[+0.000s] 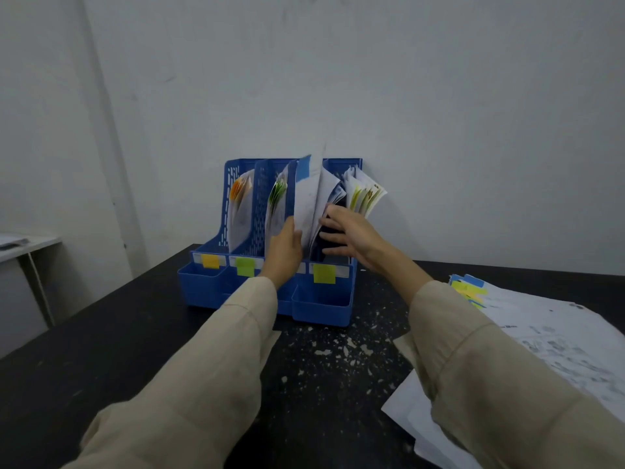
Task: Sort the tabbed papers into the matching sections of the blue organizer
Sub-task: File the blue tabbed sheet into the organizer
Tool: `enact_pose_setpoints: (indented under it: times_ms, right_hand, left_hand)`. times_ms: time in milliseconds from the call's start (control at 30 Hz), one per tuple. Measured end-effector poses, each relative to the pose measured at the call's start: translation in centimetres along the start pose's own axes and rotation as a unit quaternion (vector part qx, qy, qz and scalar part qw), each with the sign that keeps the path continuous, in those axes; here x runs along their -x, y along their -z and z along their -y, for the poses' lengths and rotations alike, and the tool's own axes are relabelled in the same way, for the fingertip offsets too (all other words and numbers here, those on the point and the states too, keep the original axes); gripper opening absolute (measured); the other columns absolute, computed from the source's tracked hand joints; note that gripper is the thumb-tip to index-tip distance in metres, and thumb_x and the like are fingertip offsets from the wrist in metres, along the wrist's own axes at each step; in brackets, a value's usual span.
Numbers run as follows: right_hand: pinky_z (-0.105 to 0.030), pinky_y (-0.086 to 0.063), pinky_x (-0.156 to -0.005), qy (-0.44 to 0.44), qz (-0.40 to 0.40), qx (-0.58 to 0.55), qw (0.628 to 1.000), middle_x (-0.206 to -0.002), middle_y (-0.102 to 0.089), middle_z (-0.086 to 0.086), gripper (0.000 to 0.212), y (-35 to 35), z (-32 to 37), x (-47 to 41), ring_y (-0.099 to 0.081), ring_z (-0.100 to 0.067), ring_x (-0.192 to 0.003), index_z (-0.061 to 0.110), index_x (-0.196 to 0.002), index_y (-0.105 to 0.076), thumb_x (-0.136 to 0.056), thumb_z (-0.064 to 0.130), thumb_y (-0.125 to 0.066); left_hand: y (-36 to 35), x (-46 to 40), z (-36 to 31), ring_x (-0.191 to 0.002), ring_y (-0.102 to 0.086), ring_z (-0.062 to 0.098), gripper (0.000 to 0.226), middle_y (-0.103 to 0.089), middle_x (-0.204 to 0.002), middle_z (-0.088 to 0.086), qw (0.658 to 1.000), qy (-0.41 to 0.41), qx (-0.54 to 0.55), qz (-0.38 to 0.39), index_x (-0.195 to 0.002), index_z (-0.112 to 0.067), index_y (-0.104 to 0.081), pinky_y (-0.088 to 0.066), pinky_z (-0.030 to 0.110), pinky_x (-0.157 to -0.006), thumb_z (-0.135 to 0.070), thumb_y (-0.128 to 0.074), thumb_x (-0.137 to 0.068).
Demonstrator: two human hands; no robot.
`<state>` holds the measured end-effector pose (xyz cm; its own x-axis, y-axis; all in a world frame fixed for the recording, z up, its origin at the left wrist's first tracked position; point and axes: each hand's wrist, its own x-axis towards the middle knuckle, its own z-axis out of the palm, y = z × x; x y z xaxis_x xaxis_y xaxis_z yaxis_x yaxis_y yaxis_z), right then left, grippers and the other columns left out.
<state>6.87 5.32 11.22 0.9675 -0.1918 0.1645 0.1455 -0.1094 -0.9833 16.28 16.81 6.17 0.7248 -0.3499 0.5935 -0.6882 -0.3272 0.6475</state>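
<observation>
Left hand pinching a blue-tabbed paper upright in the blue organizer's third section. Right hand, fingers spread, parting sheets there. More tabbed papers stacked at right on the black table.

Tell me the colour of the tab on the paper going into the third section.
Blue: the tab tops the paper the left hand holds, head view.

Blue organizer bears orange, green, yellow labels; beige sleeves.
</observation>
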Motion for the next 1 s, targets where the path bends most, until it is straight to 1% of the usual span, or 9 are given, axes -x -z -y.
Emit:
enact_pose_setpoints:
  times_ms: [167,267,433,500,600,700,800,867,1000]
  right_hand:
    - [-0.041,-0.049,-0.091,0.002,-0.018,0.009,1.000,-0.144,-0.042,-0.009,0.045,0.0,-0.1,0.2,-0.046,-0.028,-0.127,0.019,-0.144,-0.032,-0.101,0.033,-0.038]
    - [-0.040,-0.049,-0.089,0.006,-0.026,0.012,1.000,-0.145,-0.041,-0.009,0.044,0.1,-0.4,0.2,-0.046,-0.028,-0.127,0.018,-0.143,-0.033,-0.101,0.032,-0.037]
    - [-0.035,-0.051,-0.082,0.013,-0.029,0.018,0.999,-0.142,-0.044,-0.008,0.042,0.4,-1.1,0.3,-0.047,-0.027,-0.125,0.019,-0.142,-0.035,-0.101,0.028,-0.039]
    - [-0.036,-0.052,-0.084,0.015,-0.031,0.026,0.999,-0.139,-0.047,-0.008,0.040,0.4,-1.5,0.3,-0.049,-0.025,-0.123,0.019,-0.140,-0.038,-0.101,0.028,-0.039]
    - [-0.038,-0.052,-0.086,0.016,-0.032,0.041,0.999,-0.135,-0.049,-0.009,0.040,0.3,-2.0,0.3,-0.051,-0.025,-0.121,0.018,-0.140,-0.038,-0.101,0.027,-0.039]
    - [-0.035,-0.052,-0.082,0.015,-0.034,0.059,0.998,-0.135,-0.049,-0.009,0.039,0.1,-2.4,0.3,-0.051,-0.025,-0.120,0.017,-0.139,-0.039,-0.101,0.028,-0.039]
    - [-0.035,-0.052,-0.083,0.023,-0.034,0.082,0.996,-0.137,-0.047,-0.008,0.041,0.0,-2.8,0.3,-0.051,-0.023,-0.119,0.018,-0.141,-0.037,-0.101,0.028,-0.039]
    - [-0.038,-0.053,-0.085,0.030,-0.036,0.098,0.994,-0.136,-0.047,-0.007,0.042,0.0,-2.9,0.3,-0.052,-0.022,-0.116,0.018,-0.141,-0.036,-0.101,0.029,-0.040]
    - [-0.040,-0.053,-0.088,0.029,-0.036,0.110,0.993,-0.134,-0.047,-0.007,0.043,0.0,-3.0,0.3,-0.053,-0.022,-0.115,0.018,-0.141,-0.035,-0.100,0.028,-0.041]
  left_hand:
    - [0.6,-1.5,-2.3,-0.107,-0.047,0.016,0.034,-0.050,-0.122,0.004,0.990,0.012,0.118,-0.083,-0.133,-0.006,-0.040,-0.037,0.025,-0.088,-0.008,-0.033,-0.100]
    - [0.6,-2.1,-2.7,-0.111,-0.050,0.024,0.035,-0.052,-0.123,0.007,0.990,0.013,0.123,-0.066,-0.133,-0.009,-0.040,-0.041,0.035,-0.095,-0.010,-0.032,-0.099]
    - [-0.5,-0.9,-1.9,-0.090,-0.045,0.017,0.028,-0.047,-0.097,0.008,0.997,0.066,0.025,0.014,-0.127,-0.001,-0.037,-0.034,0.020,-0.069,-0.005,-0.032,-0.099]
    - [-0.8,-0.7,-1.3,-0.077,-0.042,0.011,0.019,-0.040,-0.080,-0.004,0.997,0.067,-0.005,0.036,-0.111,-0.012,-0.043,-0.034,0.015,-0.065,-0.003,-0.031,-0.100]
    - [-0.7,-1.2,-0.7,-0.061,-0.030,0.002,0.024,-0.028,-0.071,-0.012,0.993,0.059,-0.089,0.045,-0.095,-0.028,-0.030,-0.032,0.016,-0.061,-0.006,-0.036,-0.099]
    - [-0.6,-1.2,-0.5,-0.060,-0.028,0.003,0.019,-0.026,-0.070,-0.009,0.985,0.076,-0.134,0.076,-0.111,-0.017,-0.034,-0.031,0.027,-0.074,-0.006,-0.038,-0.098]
    - [-0.3,-0.9,-1.0,-0.075,-0.049,0.019,0.028,-0.043,-0.075,0.001,0.988,0.052,-0.123,0.071,-0.125,0.004,-0.039,-0.036,0.034,-0.078,-0.004,-0.037,-0.098]
    - [0.2,-0.9,-1.4,-0.091,-0.054,0.032,0.027,-0.054,-0.094,0.019,0.993,0.026,-0.099,0.052,-0.124,0.004,-0.039,-0.041,0.044,-0.081,-0.002,-0.034,-0.098]
    - [1.6,-1.6,-2.4,-0.083,-0.058,0.037,0.043,-0.056,-0.094,0.026,0.992,-0.006,-0.120,-0.030,-0.141,-0.004,-0.027,-0.046,0.043,-0.072,-0.003,-0.033,-0.098]
